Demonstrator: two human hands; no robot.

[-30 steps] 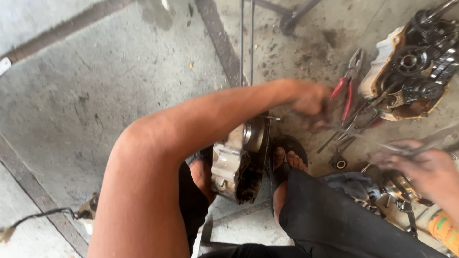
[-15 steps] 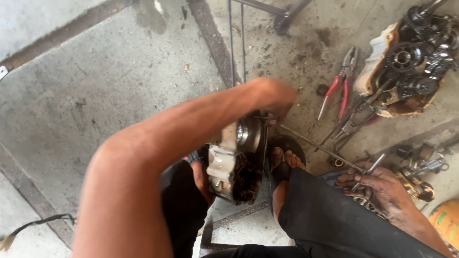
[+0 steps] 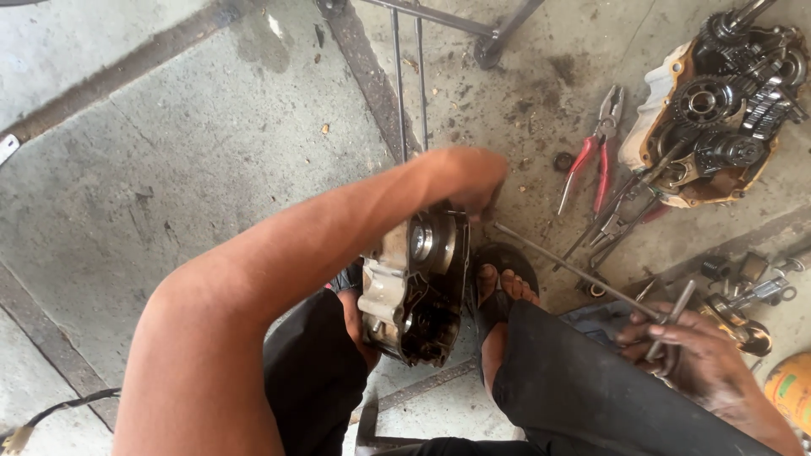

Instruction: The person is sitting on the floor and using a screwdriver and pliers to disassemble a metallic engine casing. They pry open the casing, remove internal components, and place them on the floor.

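Left hand [image 3: 469, 177] atop engine casing [image 3: 414, 287], I can't tell its grip, right hand [image 3: 693, 359] beside casing grasping thin metal tools [image 3: 667, 325], tips hidden.

My bare left arm stretches far across from the near left, its left hand [image 3: 469, 179] curled knuckles-up with fingers bent down, while my grease-blackened right hand [image 3: 688, 359] sits near right, fingers pinched closed.
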